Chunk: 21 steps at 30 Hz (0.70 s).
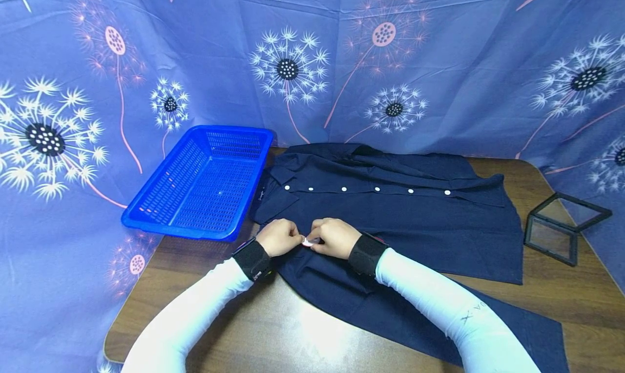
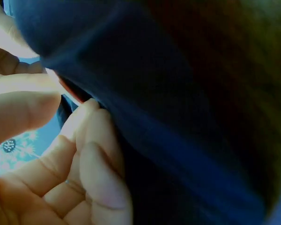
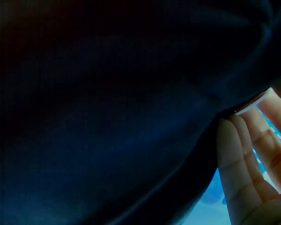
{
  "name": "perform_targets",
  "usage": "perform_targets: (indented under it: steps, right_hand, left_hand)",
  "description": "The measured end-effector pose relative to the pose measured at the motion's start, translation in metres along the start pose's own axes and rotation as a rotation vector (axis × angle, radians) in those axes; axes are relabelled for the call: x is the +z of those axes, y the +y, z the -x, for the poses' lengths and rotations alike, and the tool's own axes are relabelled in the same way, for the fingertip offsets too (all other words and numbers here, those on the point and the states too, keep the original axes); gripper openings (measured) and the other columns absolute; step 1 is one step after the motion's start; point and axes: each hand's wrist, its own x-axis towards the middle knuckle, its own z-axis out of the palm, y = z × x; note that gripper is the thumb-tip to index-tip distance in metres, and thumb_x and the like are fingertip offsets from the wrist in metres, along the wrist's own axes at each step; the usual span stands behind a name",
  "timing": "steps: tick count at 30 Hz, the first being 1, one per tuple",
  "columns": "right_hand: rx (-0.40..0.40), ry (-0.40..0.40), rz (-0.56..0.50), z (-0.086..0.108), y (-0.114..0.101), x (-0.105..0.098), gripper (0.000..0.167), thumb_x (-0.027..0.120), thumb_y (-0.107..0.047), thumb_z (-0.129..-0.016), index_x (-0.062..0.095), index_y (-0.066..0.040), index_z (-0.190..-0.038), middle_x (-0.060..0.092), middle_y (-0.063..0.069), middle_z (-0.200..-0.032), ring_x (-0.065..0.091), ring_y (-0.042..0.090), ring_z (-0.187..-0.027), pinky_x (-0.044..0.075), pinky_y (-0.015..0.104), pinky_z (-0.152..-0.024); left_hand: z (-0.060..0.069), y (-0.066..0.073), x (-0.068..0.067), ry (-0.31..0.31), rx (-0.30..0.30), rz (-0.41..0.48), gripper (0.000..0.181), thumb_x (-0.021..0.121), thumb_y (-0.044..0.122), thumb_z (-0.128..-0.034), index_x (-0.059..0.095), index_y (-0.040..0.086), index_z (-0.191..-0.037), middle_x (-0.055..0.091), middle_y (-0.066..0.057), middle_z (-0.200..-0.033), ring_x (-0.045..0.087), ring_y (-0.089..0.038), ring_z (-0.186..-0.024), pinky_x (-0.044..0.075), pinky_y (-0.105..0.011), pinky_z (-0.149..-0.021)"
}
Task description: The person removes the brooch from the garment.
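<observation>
A dark navy shirt [image 1: 400, 221] with a row of white buttons lies spread across the wooden table, its collar toward the basket. Near its shoulder, my left hand [image 1: 278, 237] and right hand [image 1: 337, 238] meet fingertip to fingertip. Between them they pinch a small flat white-and-red piece [image 1: 307, 242] against the fabric. The left wrist view shows the white rim and red face of this piece [image 2: 68, 88] at the cloth's edge, by my left fingers [image 2: 86, 119]. In the right wrist view its pale edge [image 3: 254, 101] touches my right fingertips; its exact kind is unclear.
A blue perforated plastic basket [image 1: 229, 236] stands at the left, against the shirt's collar. On the right side of the wooden table [image 1: 595, 308] lies a black folding double frame [image 1: 554, 242]. A blue dandelion-print cloth [image 1: 332, 52] hangs behind.
</observation>
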Motion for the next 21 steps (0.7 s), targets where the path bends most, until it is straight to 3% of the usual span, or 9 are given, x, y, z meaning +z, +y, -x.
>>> perform_targets:
  steps: [6,11,21]
  right_hand:
    - [0.011,0.007,-0.003,-0.0005,-0.0012,-0.0013,0.010,0.075,-0.017,-0.082,0.078,-0.012,-0.090,0.065,-0.002,-0.080,0.056,0.008,-0.070,0.047,0.024,-0.065]
    - [0.009,0.015,-0.011,-0.0002,-0.0008,-0.0007,0.012,0.074,-0.016,-0.082,0.079,-0.011,-0.092,0.066,-0.002,-0.081,0.058,0.009,-0.071,0.048,0.024,-0.066]
    - [0.001,-0.004,-0.010,0.0004,0.0003,-0.0006,0.013,0.075,-0.017,-0.083,0.079,-0.012,-0.094,0.065,-0.001,-0.081,0.056,0.009,-0.070,0.047,0.023,-0.066]
  left_hand:
    - [0.0046,-0.0007,0.0012,0.042,0.044,-0.007,0.006,0.071,0.011,-0.0772,0.067,0.014,-0.073,0.062,0.007,-0.064,0.053,-0.006,-0.058,0.041,-0.024,-0.054]
    - [0.0090,-0.0002,0.0026,0.055,0.093,-0.037,0.009,0.077,0.011,-0.0764,0.069,0.010,-0.082,0.068,0.003,-0.072,0.061,-0.008,-0.067,0.048,-0.027,-0.061]
    - [0.0105,-0.0041,0.0075,0.093,0.253,-0.097,0.008,0.080,0.015,-0.0789,0.073,0.016,-0.084,0.067,0.006,-0.074,0.060,-0.005,-0.068,0.046,-0.023,-0.060]
